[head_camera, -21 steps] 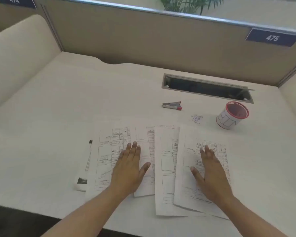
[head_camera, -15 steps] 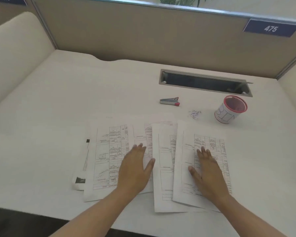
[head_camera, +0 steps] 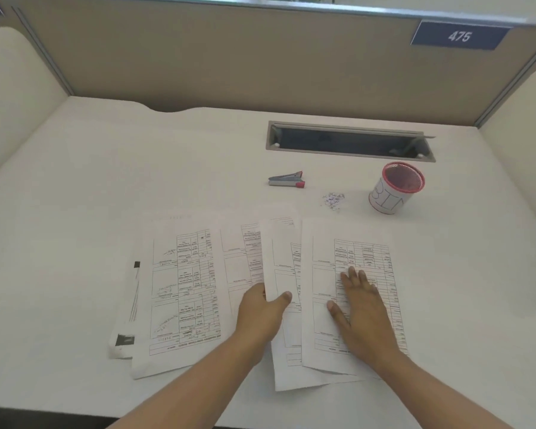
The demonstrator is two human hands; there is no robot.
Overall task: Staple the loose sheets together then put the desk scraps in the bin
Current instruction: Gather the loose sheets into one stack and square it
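Note:
Several loose printed sheets (head_camera: pixel 186 289) lie fanned out across the near part of the white desk (head_camera: pixel 106 181). My left hand (head_camera: pixel 260 311) pinches the left edge of a middle sheet (head_camera: pixel 282 261), thumb on top and fingers slipped under it. My right hand (head_camera: pixel 362 308) lies flat with straight fingers on the rightmost sheet (head_camera: pixel 325 252). A small grey stapler with red ends (head_camera: pixel 287 180) sits beyond the sheets. A little heap of paper scraps (head_camera: pixel 333 200) lies to its right. The small white cup marked BIN with a red rim (head_camera: pixel 395 188) stands right of the scraps.
A cable slot with an open metal flap (head_camera: pixel 350 142) is sunk into the desk behind the stapler. Beige partition walls (head_camera: pixel 229 57) close the back and both sides. A folded leaflet (head_camera: pixel 124 320) pokes out under the leftmost sheet.
My left hand slid right off the left sheets and took hold of the edge of the middle sheet. My right hand stayed flat on the right sheet.

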